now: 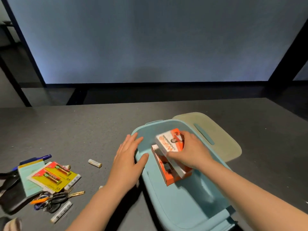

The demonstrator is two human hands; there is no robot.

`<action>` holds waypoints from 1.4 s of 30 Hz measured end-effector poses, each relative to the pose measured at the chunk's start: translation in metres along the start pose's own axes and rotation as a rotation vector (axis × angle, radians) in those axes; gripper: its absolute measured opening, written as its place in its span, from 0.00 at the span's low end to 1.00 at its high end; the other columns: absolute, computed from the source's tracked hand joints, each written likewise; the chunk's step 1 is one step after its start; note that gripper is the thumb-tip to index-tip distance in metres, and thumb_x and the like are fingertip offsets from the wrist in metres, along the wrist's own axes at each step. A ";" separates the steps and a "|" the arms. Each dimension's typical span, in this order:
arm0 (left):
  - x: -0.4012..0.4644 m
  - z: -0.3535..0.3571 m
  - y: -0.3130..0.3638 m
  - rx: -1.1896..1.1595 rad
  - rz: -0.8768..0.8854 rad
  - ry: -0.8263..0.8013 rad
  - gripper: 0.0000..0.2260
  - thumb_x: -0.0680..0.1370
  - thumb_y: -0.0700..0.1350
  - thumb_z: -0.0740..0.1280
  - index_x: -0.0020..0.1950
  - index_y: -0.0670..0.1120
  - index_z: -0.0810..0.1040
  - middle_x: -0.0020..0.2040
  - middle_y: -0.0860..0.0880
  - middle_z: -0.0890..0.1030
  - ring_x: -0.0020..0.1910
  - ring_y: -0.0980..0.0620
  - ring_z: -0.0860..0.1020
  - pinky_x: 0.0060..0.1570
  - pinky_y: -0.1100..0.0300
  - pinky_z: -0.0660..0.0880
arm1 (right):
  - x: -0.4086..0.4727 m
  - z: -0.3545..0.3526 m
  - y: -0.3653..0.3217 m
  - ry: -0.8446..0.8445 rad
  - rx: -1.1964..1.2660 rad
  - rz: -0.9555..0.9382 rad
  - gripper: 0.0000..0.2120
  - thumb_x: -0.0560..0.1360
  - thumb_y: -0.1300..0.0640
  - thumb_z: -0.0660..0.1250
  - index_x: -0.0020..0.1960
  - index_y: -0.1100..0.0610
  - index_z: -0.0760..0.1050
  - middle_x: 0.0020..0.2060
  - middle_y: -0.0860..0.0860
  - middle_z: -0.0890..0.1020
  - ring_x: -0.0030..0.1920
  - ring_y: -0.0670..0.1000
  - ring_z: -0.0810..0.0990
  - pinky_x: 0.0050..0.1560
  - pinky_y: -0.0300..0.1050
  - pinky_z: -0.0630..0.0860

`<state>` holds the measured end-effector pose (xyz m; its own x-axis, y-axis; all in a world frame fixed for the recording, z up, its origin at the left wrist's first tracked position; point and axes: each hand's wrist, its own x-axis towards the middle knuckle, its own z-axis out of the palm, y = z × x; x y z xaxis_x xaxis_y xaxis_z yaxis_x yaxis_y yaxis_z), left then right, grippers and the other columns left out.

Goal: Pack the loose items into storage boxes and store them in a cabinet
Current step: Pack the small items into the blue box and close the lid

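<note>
At the lower right of the frame sits the light blue plastic storage box (186,212), open, its long axis running from the bottom right corner up toward the centre. Over its middle the right hand (191,152) is closed around a white-and-orange cardboard carton (168,141), fingers wrapped over its far end and thumb on the near side. The carton is tilted, held just above a second orange carton (168,172) that already lies on the box floor along the same axis; whether the two touch is unclear. Setting it down looks like a short drop beside or onto that one, with nothing in the way.

Left of centre, the left hand (128,157) lies flat and spread on the box's left rim, holding nothing, apparently steadying it.

In the lower left lie the remaining loose items: a yellow-and-red blister pack of AA batteries (55,175), black-handled scissors (56,200), brass keys (75,193), a loose white battery (95,163) and a blue pen (41,157), nearer the left hand.

Beyond the box, at right centre, the pale grey-green lid (223,144) rests on the dark grey table (83,127).
</note>
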<state>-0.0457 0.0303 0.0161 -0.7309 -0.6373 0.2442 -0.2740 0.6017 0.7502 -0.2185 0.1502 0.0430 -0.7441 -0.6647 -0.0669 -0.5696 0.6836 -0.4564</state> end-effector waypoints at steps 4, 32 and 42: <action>-0.007 0.009 -0.006 -0.085 -0.043 -0.020 0.23 0.79 0.50 0.61 0.74 0.54 0.60 0.74 0.65 0.49 0.74 0.65 0.46 0.74 0.58 0.51 | 0.008 0.029 0.005 -0.100 -0.218 -0.002 0.43 0.63 0.30 0.67 0.70 0.50 0.60 0.65 0.50 0.69 0.65 0.54 0.68 0.58 0.52 0.73; -0.019 0.003 -0.017 -0.226 -0.065 0.105 0.19 0.80 0.49 0.60 0.72 0.54 0.66 0.73 0.63 0.59 0.74 0.64 0.55 0.71 0.64 0.54 | -0.004 0.031 -0.039 -0.125 -0.312 -0.165 0.43 0.73 0.35 0.64 0.77 0.55 0.51 0.77 0.55 0.52 0.76 0.56 0.51 0.73 0.55 0.56; -0.095 -0.098 -0.114 0.142 -0.304 0.224 0.14 0.76 0.40 0.66 0.61 0.52 0.76 0.61 0.56 0.74 0.63 0.55 0.71 0.62 0.60 0.66 | -0.095 0.092 -0.156 -0.006 0.184 -0.659 0.13 0.75 0.53 0.64 0.59 0.45 0.73 0.58 0.40 0.74 0.60 0.43 0.71 0.58 0.43 0.70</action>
<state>0.1160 -0.0249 -0.0328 -0.4536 -0.8760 0.1638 -0.5518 0.4204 0.7202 -0.0270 0.0785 0.0390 -0.2606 -0.9263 0.2719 -0.8337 0.0739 -0.5472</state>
